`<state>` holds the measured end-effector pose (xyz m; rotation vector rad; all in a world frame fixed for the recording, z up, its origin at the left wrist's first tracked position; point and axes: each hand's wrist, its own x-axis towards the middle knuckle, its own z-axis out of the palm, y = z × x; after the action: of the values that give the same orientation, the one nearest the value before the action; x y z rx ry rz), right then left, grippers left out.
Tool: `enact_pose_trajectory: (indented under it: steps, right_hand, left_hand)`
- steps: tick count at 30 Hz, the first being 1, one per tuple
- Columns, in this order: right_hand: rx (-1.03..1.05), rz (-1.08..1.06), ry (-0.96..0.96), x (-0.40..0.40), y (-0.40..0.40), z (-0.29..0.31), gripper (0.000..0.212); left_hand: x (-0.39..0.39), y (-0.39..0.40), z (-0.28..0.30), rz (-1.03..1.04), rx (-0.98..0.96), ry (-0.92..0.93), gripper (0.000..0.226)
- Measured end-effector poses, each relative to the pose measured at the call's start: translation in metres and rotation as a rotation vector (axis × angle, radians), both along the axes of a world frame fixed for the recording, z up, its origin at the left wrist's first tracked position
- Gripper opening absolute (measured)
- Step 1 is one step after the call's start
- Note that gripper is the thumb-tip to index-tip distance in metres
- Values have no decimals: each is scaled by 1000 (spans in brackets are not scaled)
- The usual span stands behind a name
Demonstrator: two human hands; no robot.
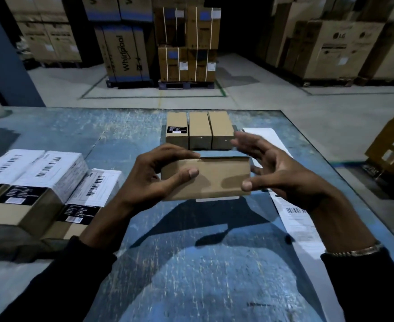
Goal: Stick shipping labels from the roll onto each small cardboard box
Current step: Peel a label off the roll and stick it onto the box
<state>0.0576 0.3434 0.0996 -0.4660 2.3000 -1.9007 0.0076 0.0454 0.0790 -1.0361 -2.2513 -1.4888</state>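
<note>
White labels already covered the tops of the labelled boxes at the left of the frame, on the scratched blue worktop. At centre, the left hand gripped a small cardboard box, fingers curled over its top edge and thumb on its front. Three bare boxes stood in a row just behind. The right hand was spread open, its thumb touching the box's right end, above the label strip at right.
</note>
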Motion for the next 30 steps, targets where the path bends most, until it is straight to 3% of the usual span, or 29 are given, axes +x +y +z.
enact_pose_trajectory:
  steps: [6,14,19,24,30]
  right_hand:
    - [-157,-47,6,2,-14,1,54]
    - [-199,-57,107,9,-26,2,33]
    - [-213,-79,91,9,-33,0,30]
    - [-178,-35,79,16,-35,8,42]
    - [-63,-103,221,13,-36,1,23]
  left_hand:
    - [11,-1,8,-34,257,-312,22]
    - [10,5,15,-40,476,-510,15]
    - [12,9,13,-15,500,-563,18]
    - [12,6,17,-11,522,-597,17]
    - [15,5,21,7,535,-563,14]
